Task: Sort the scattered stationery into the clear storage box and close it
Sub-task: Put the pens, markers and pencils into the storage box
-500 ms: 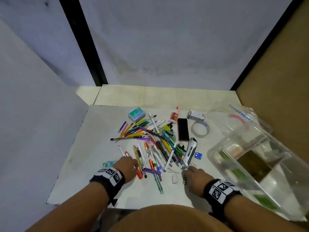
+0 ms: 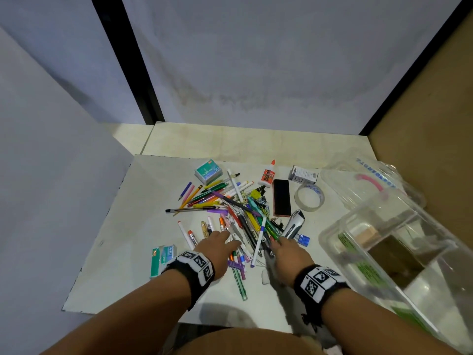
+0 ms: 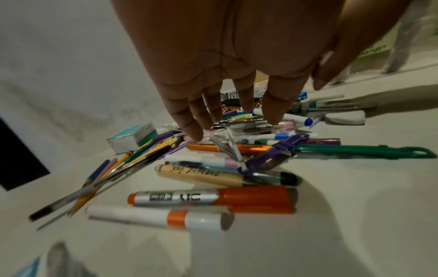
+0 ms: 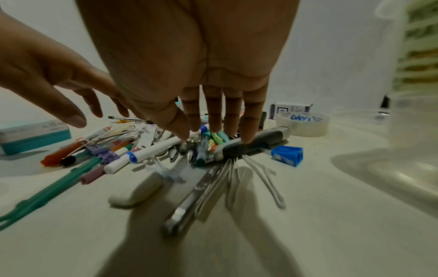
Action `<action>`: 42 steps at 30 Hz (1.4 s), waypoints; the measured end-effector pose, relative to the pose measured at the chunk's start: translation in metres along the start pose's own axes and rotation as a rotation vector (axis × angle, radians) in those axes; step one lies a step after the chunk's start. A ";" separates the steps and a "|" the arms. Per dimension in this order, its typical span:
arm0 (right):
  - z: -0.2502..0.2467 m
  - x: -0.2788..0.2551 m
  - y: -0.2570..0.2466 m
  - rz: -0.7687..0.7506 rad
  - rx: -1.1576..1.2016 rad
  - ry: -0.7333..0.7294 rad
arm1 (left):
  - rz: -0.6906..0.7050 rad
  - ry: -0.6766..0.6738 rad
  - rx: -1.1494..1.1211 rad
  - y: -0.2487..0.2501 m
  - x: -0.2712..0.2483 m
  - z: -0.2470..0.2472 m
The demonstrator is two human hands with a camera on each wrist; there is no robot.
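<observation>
On the white tabletop I see both hands spread: left hand and right hand touching the multicoloured pen pile, clear plastic box at 3 o'clock

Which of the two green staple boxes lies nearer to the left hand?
The flat staple box beside the left hand's wrist; the other staple box sits behind the pens.

A white table stands inside pale grey fabric walls, joined by a black upright post. A brown board closes the right side.
</observation>
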State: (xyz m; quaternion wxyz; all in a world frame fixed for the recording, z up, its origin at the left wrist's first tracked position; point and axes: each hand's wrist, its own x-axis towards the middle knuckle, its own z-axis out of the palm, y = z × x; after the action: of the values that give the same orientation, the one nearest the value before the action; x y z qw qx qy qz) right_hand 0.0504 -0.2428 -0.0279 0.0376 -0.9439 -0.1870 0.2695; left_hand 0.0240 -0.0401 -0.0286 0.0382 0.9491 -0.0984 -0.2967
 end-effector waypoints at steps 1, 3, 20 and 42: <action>-0.003 0.005 -0.002 -0.049 -0.018 -0.008 | 0.003 -0.005 0.034 0.003 0.003 -0.001; -0.008 0.016 -0.006 -0.141 -0.111 -0.062 | 0.010 -0.021 0.096 0.008 0.010 -0.003; -0.007 0.032 0.013 -0.304 -0.343 0.024 | -0.004 -0.043 0.131 0.004 -0.001 0.020; -0.025 0.102 -0.032 -0.042 0.109 0.041 | -0.331 0.080 -0.167 -0.038 0.011 0.010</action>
State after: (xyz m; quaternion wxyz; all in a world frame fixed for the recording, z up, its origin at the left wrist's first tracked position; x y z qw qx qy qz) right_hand 0.1332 -0.1742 -0.0512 0.0985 -0.9417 -0.1910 0.2590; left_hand 0.0332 -0.0056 -0.0482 0.0715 0.9569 0.0859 -0.2679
